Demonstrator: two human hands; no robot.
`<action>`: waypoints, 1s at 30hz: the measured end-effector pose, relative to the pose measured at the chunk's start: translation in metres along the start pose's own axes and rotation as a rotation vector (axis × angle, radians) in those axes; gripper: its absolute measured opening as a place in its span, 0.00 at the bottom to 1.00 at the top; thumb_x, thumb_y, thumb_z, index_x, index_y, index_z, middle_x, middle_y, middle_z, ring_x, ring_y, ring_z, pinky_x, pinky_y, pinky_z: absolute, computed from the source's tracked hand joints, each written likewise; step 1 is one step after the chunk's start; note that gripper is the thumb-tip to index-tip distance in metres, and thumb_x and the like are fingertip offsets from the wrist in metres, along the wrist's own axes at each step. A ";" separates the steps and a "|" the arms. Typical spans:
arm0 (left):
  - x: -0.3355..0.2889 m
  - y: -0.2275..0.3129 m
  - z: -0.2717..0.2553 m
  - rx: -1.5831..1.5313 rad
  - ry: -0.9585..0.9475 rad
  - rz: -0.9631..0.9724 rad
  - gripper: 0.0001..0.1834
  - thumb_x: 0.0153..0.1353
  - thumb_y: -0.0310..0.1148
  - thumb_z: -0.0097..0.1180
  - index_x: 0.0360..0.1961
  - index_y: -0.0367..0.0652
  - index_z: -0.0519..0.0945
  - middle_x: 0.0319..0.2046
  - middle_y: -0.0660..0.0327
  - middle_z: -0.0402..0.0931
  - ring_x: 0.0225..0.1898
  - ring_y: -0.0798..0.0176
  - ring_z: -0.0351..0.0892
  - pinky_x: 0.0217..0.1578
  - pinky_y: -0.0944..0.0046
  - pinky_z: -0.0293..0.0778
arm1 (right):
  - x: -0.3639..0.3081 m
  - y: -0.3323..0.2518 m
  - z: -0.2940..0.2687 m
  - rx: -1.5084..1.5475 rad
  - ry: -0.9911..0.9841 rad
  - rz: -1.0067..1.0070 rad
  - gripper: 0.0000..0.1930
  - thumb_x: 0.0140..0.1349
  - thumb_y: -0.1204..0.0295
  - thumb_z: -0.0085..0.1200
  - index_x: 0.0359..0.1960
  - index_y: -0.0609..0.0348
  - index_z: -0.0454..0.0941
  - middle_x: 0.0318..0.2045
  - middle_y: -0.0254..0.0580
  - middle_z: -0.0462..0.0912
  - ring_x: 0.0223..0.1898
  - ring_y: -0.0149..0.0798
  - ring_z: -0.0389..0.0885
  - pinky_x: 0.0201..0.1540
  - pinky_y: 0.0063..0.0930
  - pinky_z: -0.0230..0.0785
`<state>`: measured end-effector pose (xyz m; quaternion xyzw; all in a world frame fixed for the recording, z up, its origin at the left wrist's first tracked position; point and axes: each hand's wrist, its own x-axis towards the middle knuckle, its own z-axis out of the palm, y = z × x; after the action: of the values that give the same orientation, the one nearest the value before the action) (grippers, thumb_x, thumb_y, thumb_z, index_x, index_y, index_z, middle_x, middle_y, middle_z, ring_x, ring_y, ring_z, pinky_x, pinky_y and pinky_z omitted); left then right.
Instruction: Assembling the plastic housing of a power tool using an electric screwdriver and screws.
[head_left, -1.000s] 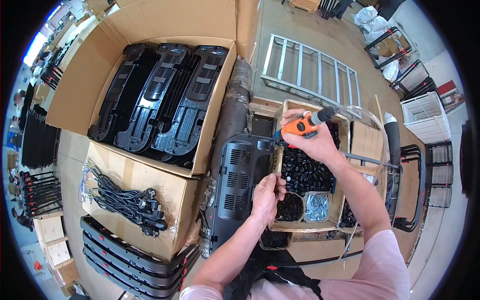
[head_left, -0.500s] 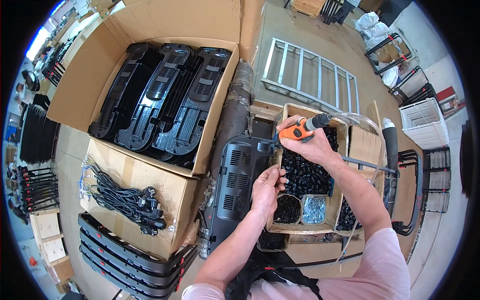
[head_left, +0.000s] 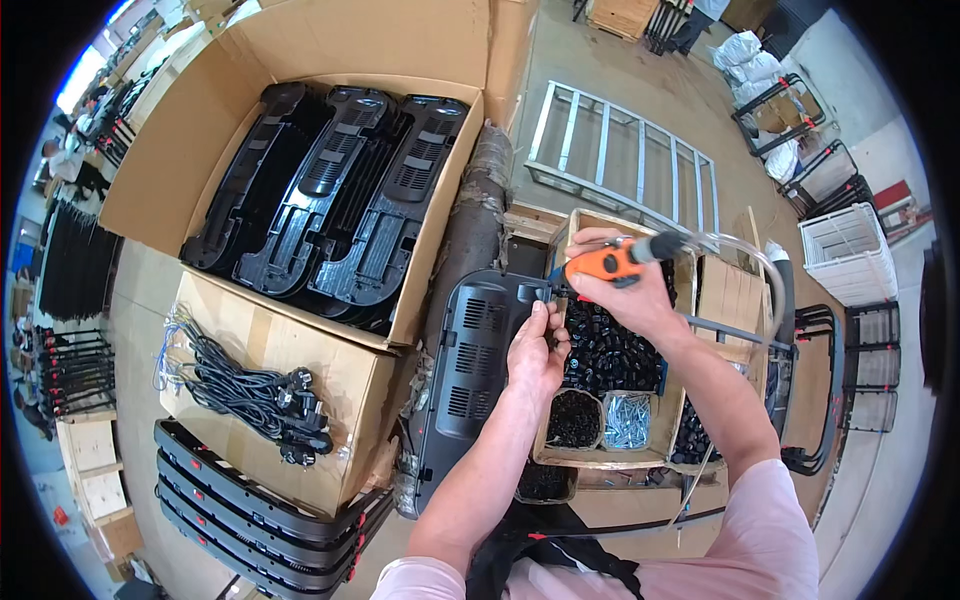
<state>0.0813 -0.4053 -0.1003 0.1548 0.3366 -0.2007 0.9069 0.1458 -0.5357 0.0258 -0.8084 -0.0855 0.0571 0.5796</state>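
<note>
Worn at the left on my head, my fisheye looks down over my forearms [head_left: 480, 480] at my left hand [head_left: 536, 352] and right hand [head_left: 645, 300], both close, the floor [head_left: 660, 90] farther off.

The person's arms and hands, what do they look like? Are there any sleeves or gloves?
The left grip and right grip are bare, ungloved hands. The left forearm and right forearm are bare too. The left sleeve and right sleeve are short and pale pink.
</note>
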 end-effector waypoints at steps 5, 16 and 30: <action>0.008 0.010 0.004 -0.270 -0.064 0.015 0.12 0.79 0.45 0.53 0.45 0.49 0.81 0.30 0.71 0.78 0.29 0.72 0.75 0.29 0.72 0.73 | -0.011 -0.023 -0.007 0.115 -0.040 -0.005 0.26 0.60 0.74 0.71 0.59 0.61 0.78 0.52 0.42 0.88 0.54 0.32 0.85 0.62 0.32 0.77; 0.007 0.030 0.001 -0.371 -0.229 -0.046 0.13 0.79 0.45 0.52 0.46 0.48 0.80 0.31 0.70 0.78 0.31 0.71 0.76 0.29 0.70 0.76 | -0.006 -0.030 0.009 0.136 -0.080 -0.014 0.26 0.60 0.74 0.71 0.60 0.61 0.78 0.51 0.43 0.89 0.54 0.33 0.85 0.63 0.33 0.76; -0.033 0.019 -0.010 0.056 -0.154 0.019 0.18 0.83 0.41 0.42 0.59 0.39 0.77 0.47 0.56 0.85 0.41 0.62 0.86 0.37 0.64 0.85 | 0.040 0.000 0.043 0.059 -0.116 -0.053 0.25 0.60 0.77 0.69 0.59 0.63 0.77 0.51 0.43 0.88 0.54 0.35 0.85 0.61 0.35 0.77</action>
<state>0.0616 -0.3758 -0.0828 0.1675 0.2587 -0.2125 0.9273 0.1768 -0.4876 0.0120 -0.7836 -0.1385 0.0911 0.5987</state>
